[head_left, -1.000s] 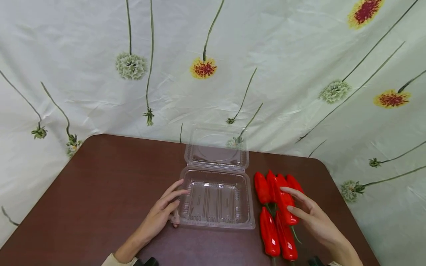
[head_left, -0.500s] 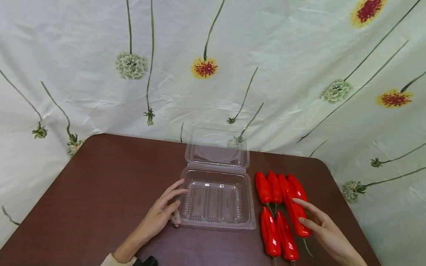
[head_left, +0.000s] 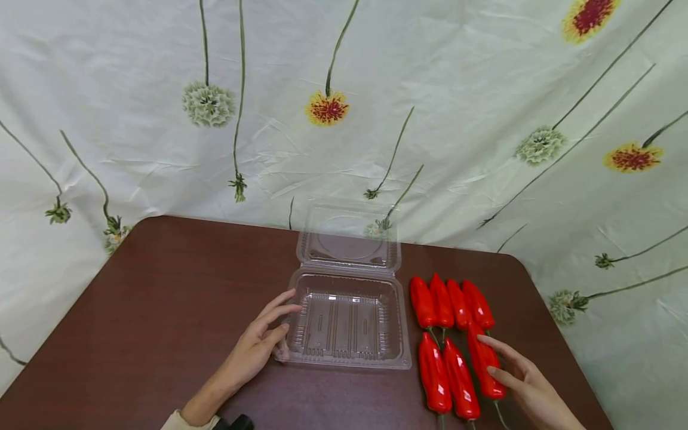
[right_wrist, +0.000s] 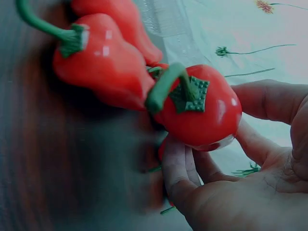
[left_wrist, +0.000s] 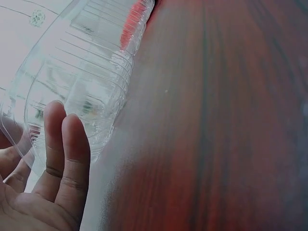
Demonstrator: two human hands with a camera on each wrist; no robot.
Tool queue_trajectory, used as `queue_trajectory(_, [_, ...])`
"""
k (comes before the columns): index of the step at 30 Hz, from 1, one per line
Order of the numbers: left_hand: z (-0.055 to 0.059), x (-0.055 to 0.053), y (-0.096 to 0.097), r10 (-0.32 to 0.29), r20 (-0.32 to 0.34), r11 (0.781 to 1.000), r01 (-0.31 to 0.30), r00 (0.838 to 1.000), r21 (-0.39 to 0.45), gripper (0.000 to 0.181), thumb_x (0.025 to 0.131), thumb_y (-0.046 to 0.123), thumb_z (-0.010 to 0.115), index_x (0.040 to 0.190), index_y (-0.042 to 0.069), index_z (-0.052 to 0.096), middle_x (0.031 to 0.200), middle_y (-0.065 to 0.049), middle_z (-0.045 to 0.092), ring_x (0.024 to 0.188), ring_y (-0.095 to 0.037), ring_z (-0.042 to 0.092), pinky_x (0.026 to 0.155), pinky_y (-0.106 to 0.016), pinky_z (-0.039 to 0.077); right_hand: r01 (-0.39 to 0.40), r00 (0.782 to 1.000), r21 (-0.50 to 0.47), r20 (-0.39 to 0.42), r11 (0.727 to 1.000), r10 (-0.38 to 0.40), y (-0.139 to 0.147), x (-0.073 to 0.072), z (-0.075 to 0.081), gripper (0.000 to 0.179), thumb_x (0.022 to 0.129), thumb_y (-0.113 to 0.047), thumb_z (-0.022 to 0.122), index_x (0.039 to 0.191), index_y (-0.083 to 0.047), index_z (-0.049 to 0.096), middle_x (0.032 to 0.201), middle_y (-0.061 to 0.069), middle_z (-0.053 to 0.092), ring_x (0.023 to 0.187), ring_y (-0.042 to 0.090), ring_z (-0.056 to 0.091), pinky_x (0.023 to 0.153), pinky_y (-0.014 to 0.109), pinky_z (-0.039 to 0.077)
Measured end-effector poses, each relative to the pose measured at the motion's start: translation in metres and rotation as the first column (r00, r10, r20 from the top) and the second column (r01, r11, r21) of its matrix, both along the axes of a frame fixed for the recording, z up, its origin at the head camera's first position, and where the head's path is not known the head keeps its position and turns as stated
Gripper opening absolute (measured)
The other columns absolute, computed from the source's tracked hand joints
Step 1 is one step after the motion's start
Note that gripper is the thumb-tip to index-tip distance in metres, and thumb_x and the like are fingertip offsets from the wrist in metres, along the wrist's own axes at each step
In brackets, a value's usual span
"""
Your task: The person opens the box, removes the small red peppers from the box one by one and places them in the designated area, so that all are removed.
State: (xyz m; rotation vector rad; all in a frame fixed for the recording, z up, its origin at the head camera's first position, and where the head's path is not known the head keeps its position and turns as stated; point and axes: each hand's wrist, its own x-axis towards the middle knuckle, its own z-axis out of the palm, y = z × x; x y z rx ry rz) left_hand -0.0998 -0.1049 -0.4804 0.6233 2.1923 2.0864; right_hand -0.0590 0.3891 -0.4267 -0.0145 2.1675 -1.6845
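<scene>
In the head view my right hand (head_left: 529, 385) holds a long red pepper (head_left: 486, 367) between thumb and fingers, at the right end of the nearer row of peppers. The right wrist view shows this pepper (right_wrist: 207, 118) end-on, its green stem curling out, with fingers below and the thumb at its side. My left hand (head_left: 255, 346) holds the left rim of a clear plastic clamshell box (head_left: 405, 334), its lid raised at the back. Seen from the left wrist, two fingers (left_wrist: 74, 149) lie along the outside of the box wall, the others behind the clear plastic.
Two red peppers (head_left: 461, 379) lie in the nearer row, left of the held one. Several more (head_left: 424, 301) form a row behind them, close to the box's right side. A flower-printed cloth (head_left: 457, 131) hangs behind the brown table (head_left: 161, 286).
My right hand has brought the red pepper from over the back row towards me and to the right, down beside the nearer row. The left hand and the box stay in place.
</scene>
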Motion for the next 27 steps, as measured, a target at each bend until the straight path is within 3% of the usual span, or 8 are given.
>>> queue_trajectory(10, [0.000, 0.001, -0.001, 0.003, 0.007, 1.000, -0.003, 1.000, -0.006, 0.035, 0.104, -0.001, 0.044, 0.138, -0.006, 0.050, 0.162, -0.020, 0.021, 0.057, -0.014, 0.058, 0.053, -0.029, 0.055, -0.059, 0.998, -0.031, 0.001, 0.998, 0.059, -0.001, 0.003, -0.008, 0.058, 0.104, -0.007, 0.049, 0.155, 0.002, 0.023, 0.137, -0.032, 0.048, 0.121, -0.021, 0.041, 0.095, 0.015, 0.048])
queue_trajectory(17, [0.000, 0.001, 0.000, 0.001, 0.003, 1.000, -0.001, 1.000, -0.014, 0.035, 0.104, 0.000, 0.044, 0.138, -0.005, 0.051, 0.162, -0.020, 0.021, 0.057, -0.012, 0.057, 0.053, -0.028, 0.054, -0.016, 0.999, 0.073, 0.032, 0.997, 0.014, -0.002, 0.003, -0.010, 0.062, 0.102, -0.013, 0.057, 0.154, 0.001, 0.027, 0.130, -0.036, 0.049, 0.116, -0.023, 0.041, 0.093, 0.014, 0.047])
queue_trajectory(27, [0.001, 0.001, 0.000, -0.001, 0.000, 1.000, 0.001, 1.000, -0.005, 0.035, 0.104, 0.000, 0.045, 0.138, -0.007, 0.050, 0.161, -0.021, 0.021, 0.057, -0.010, 0.056, 0.052, -0.026, 0.053, -0.039, 0.994, 0.175, -0.095, 0.984, 0.056, -0.004, 0.007, -0.019, 0.058, 0.099, -0.011, 0.061, 0.149, 0.005, 0.037, 0.131, -0.035, 0.051, 0.117, -0.021, 0.043, 0.090, 0.012, 0.046])
